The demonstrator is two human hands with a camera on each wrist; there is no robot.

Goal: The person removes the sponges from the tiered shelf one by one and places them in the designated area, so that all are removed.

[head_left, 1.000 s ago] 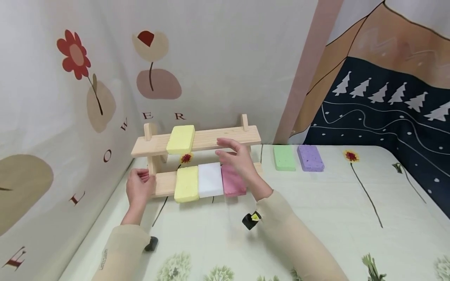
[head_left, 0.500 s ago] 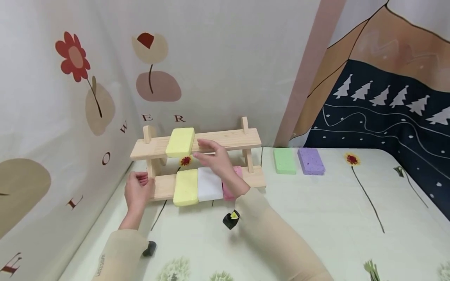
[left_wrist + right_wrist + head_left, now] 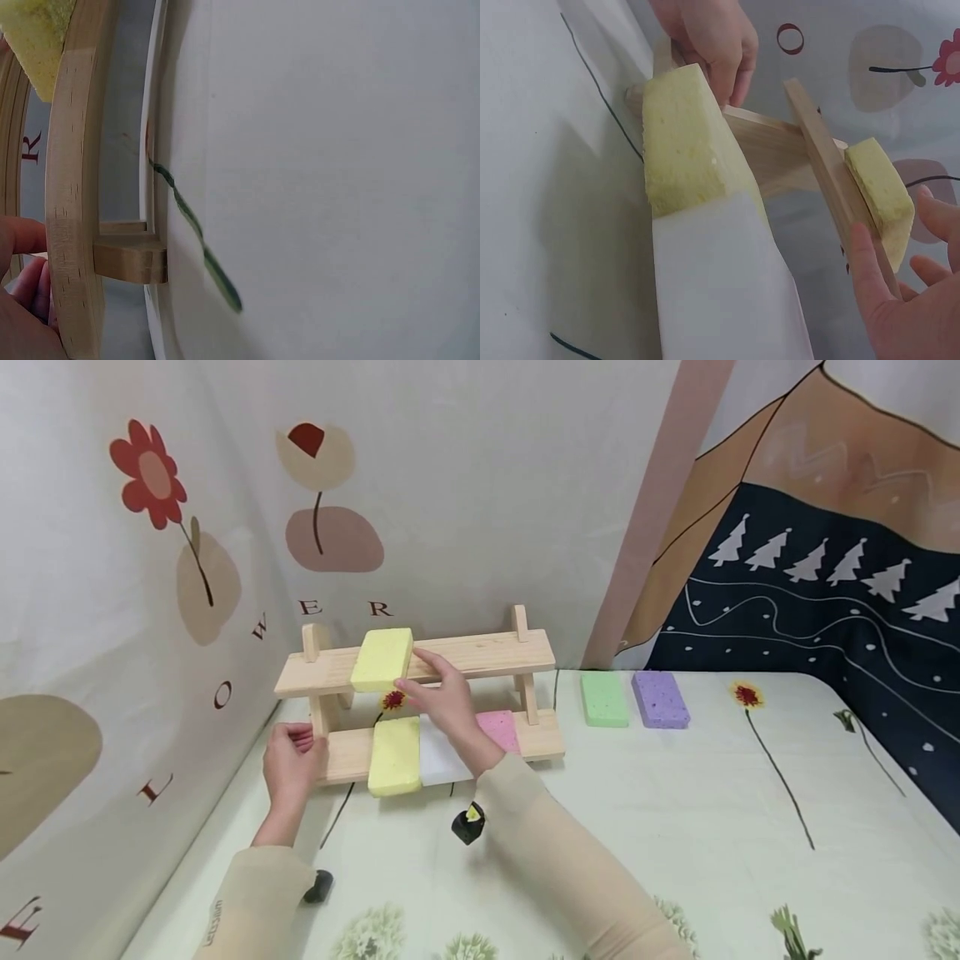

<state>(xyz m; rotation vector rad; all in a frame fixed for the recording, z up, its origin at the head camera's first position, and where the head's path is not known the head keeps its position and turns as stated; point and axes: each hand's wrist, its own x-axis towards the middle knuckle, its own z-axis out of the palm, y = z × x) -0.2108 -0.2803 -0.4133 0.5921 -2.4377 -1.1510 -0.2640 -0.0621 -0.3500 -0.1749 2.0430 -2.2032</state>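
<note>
A two-tier wooden shelf (image 3: 487, 652) stands on the table. On its upper board lies a yellow sponge (image 3: 382, 658). My right hand (image 3: 446, 702) reaches to that sponge's right side, thumb near its front corner; the right wrist view shows the fingers (image 3: 868, 262) spread apart beside it at the board's edge. Along the lower board sit another yellow sponge (image 3: 394, 756), a white block (image 3: 442, 760) and a pink sponge (image 3: 501, 729); my right hand and wrist partly cover the last two. My left hand (image 3: 291, 764) grips the shelf's left end with curled fingers.
Right of the shelf, a green sponge (image 3: 604, 699) and a purple sponge (image 3: 661, 700) lie on the flower-print tablecloth (image 3: 712, 802). A printed curtain (image 3: 465, 510) hangs close behind the shelf. Black wrist cameras (image 3: 468, 824) hang below both sleeves.
My right hand has moved left from above the pink sponge to the right side of the upper yellow sponge. The left hand stays at the shelf's left end.
</note>
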